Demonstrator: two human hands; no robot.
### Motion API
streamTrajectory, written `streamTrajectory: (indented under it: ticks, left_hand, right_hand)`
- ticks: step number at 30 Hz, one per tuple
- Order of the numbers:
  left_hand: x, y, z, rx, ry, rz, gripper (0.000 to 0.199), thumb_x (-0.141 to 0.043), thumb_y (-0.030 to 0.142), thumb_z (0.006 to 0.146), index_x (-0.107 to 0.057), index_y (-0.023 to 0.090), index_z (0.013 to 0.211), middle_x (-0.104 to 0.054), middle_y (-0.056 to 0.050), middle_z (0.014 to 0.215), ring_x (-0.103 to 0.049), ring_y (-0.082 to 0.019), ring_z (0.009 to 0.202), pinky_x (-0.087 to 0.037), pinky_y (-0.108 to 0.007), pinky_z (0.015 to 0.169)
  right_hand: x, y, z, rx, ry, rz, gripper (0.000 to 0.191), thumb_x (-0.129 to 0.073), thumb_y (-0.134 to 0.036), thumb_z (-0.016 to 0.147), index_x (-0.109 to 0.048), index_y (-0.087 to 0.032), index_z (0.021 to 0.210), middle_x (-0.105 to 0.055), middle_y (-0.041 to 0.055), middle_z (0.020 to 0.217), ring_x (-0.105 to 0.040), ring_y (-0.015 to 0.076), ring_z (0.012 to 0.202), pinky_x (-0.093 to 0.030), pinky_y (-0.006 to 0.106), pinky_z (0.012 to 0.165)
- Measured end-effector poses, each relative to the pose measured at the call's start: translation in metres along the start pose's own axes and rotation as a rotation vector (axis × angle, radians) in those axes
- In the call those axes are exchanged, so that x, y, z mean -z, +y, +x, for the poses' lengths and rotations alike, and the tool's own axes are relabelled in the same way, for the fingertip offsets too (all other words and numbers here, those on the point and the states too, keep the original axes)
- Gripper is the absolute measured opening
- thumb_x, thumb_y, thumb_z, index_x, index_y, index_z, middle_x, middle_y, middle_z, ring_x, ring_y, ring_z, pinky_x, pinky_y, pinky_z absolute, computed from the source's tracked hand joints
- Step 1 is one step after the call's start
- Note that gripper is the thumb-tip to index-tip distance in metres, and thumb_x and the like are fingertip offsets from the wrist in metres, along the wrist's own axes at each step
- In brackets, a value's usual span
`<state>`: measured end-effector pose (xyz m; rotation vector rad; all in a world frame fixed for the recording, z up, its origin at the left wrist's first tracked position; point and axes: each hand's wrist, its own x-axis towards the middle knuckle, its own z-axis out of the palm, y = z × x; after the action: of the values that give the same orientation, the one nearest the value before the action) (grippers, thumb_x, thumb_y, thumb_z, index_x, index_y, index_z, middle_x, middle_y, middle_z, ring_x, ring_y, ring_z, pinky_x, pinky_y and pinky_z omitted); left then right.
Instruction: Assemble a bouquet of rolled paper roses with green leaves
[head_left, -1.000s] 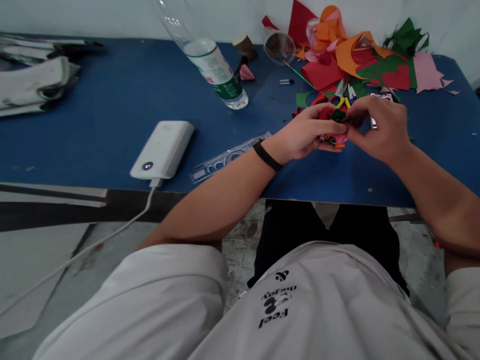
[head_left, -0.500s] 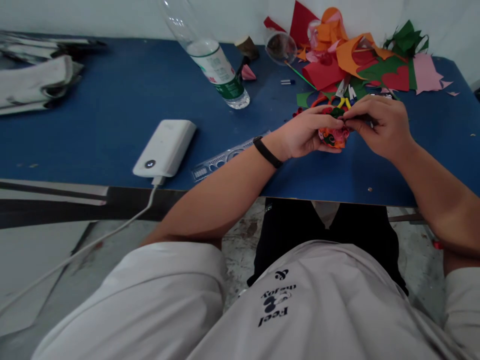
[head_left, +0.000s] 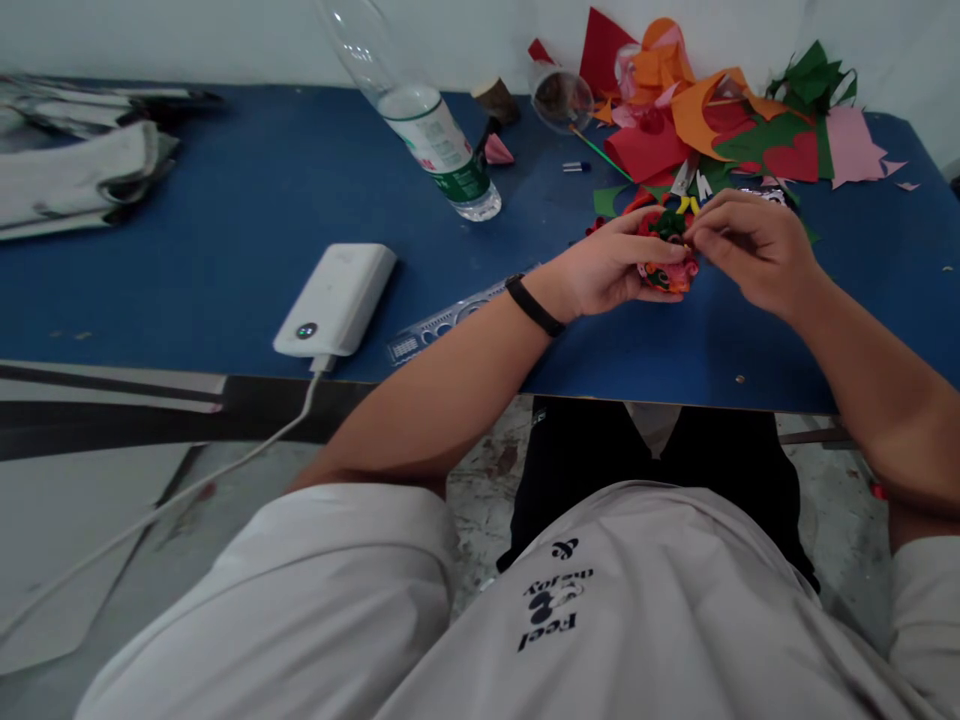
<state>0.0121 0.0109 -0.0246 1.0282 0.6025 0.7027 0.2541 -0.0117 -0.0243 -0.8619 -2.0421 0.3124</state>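
both hands meet over the right part of the blue table (head_left: pixel 225 230). left hand (head_left: pixel 607 268) cups a small paper craft (head_left: pixel 666 272), a clump of red, pink, orange and green curls, fingers curled round it from the left with the thumb on top. right hand (head_left: pixel 750 245) has its fingertips pinched together on the clump's top right edge; whether it grips a separate strip or the clump itself i cannot tell, too small and blurred. the craft sits just above the table, between the two hands, in front of the paper scraps (head_left: pixel 720 120).

versus a second ago: the right hand is a bit lower and more closed at the tips, its knuckles less raised, and the dark piece seen under its fingers then is hidden. the left hand keeps the same cupping hold, barely shifted. the craft stays in the same spot. the whole view has slid slightly, so the power bank (head_left: pixel 336 298) and bottle (head_left: pixel 427 125) sit a touch further right and lower in frame; they look unmoved on the table.

black band (head_left: pixel 534 306) on the left wrist. ruler (head_left: pixel 450 318) lies just beside the left forearm, partly under it. cable (head_left: pixel 187 490) hangs from the power bank off the table edge. folded grey stuff (head_left: pixel 75 180) at far left.
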Motion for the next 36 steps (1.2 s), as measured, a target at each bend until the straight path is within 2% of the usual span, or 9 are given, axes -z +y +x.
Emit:
streamTrajectory:
  ticks: [3,6,8,11,15,18,26,33,36]
  left_hand:
    - [-0.004,0.003,0.001,-0.024,0.046,-0.027,0.041,-0.100,0.045,0.094,-0.076,0.024,0.120,-0.085,-0.003,0.105,-0.087,-0.020,0.092,-0.075,-0.035,0.083]
    - [-0.010,0.010,-0.002,-0.001,0.088,-0.102,0.041,-0.076,0.063,0.109,-0.078,0.024,0.121,-0.085,-0.006,0.110,-0.084,-0.022,0.093,-0.073,-0.035,0.080]
    - [-0.012,0.014,-0.003,-0.007,0.087,-0.151,0.041,-0.065,0.060,0.113,-0.077,0.022,0.121,-0.086,-0.008,0.111,-0.084,-0.024,0.097,-0.072,-0.037,0.084]
    - [-0.012,0.016,-0.002,-0.057,0.106,-0.165,0.032,-0.057,0.044,0.110,-0.075,0.020,0.120,-0.086,-0.010,0.110,-0.084,-0.027,0.108,-0.071,-0.038,0.089]
    - [-0.011,0.012,0.001,-0.162,0.154,-0.153,0.025,-0.063,0.024,0.096,-0.069,0.025,0.120,-0.082,-0.002,0.111,-0.085,-0.024,0.112,-0.070,-0.040,0.099]
    - [-0.009,0.010,0.000,-0.206,0.151,-0.113,0.030,-0.074,0.022,0.089,-0.069,0.027,0.118,-0.081,0.002,0.111,-0.083,-0.021,0.105,-0.070,-0.038,0.098]
    - [-0.002,0.008,-0.002,-0.232,0.116,-0.023,0.045,-0.093,0.019,0.082,-0.069,0.030,0.118,-0.082,0.005,0.105,-0.078,-0.016,0.100,-0.066,-0.033,0.096]
    - [0.003,0.001,0.005,-0.296,0.216,0.064,0.062,-0.108,0.024,0.072,-0.071,0.032,0.121,-0.084,0.003,0.112,-0.085,-0.020,0.111,-0.068,-0.034,0.100]
    - [0.014,-0.004,0.014,-0.361,0.216,0.130,0.069,-0.113,0.031,0.072,-0.070,0.030,0.124,-0.083,0.001,0.116,-0.085,-0.018,0.106,-0.069,-0.033,0.098]
  right_hand:
    - [-0.007,0.014,0.000,-0.011,0.114,0.105,0.067,-0.061,-0.099,0.111,-0.082,-0.035,0.108,-0.083,0.0041,0.102,-0.080,0.0237,0.084,-0.068,0.042,0.067]
    - [-0.020,0.039,-0.001,-0.100,0.184,0.148,0.078,-0.071,-0.110,0.095,-0.074,-0.034,0.113,-0.082,0.0032,0.095,-0.076,0.0214,0.077,-0.061,0.038,0.059]
    - [-0.025,0.053,-0.003,-0.101,0.215,0.150,0.086,-0.084,-0.111,0.083,-0.070,-0.034,0.118,-0.083,0.0039,0.095,-0.075,0.0224,0.079,-0.056,0.036,0.054]
    - [-0.026,0.064,-0.008,-0.085,0.177,0.135,0.097,-0.100,-0.103,0.071,-0.068,-0.036,0.133,-0.085,0.0014,0.100,-0.077,0.0227,0.082,-0.061,0.036,0.058]
    - [-0.021,0.061,-0.013,-0.120,0.132,0.035,0.082,-0.098,-0.098,0.081,-0.073,-0.037,0.130,-0.087,0.0009,0.103,-0.078,0.0217,0.080,-0.061,0.036,0.060]
    - [-0.017,0.054,-0.013,-0.143,0.110,0.015,0.064,-0.092,-0.090,0.096,-0.075,-0.035,0.124,-0.086,-0.0007,0.099,-0.076,0.0200,0.076,-0.062,0.035,0.061]
    - [-0.013,0.050,-0.011,-0.169,0.095,0.067,0.043,-0.095,-0.066,0.099,-0.081,-0.037,0.127,-0.091,0.0002,0.109,-0.074,0.0187,0.079,-0.058,0.032,0.059]
    - [-0.014,0.083,-0.015,-0.125,0.202,0.011,0.078,-0.111,-0.072,0.077,-0.075,-0.037,0.137,-0.088,-0.0004,0.102,-0.073,0.0194,0.069,-0.054,0.033,0.052]
    - [-0.011,0.082,-0.014,-0.094,0.238,-0.027,0.086,-0.110,-0.077,0.077,-0.071,-0.037,0.143,-0.086,0.0046,0.114,-0.075,0.0203,0.073,-0.055,0.033,0.053]
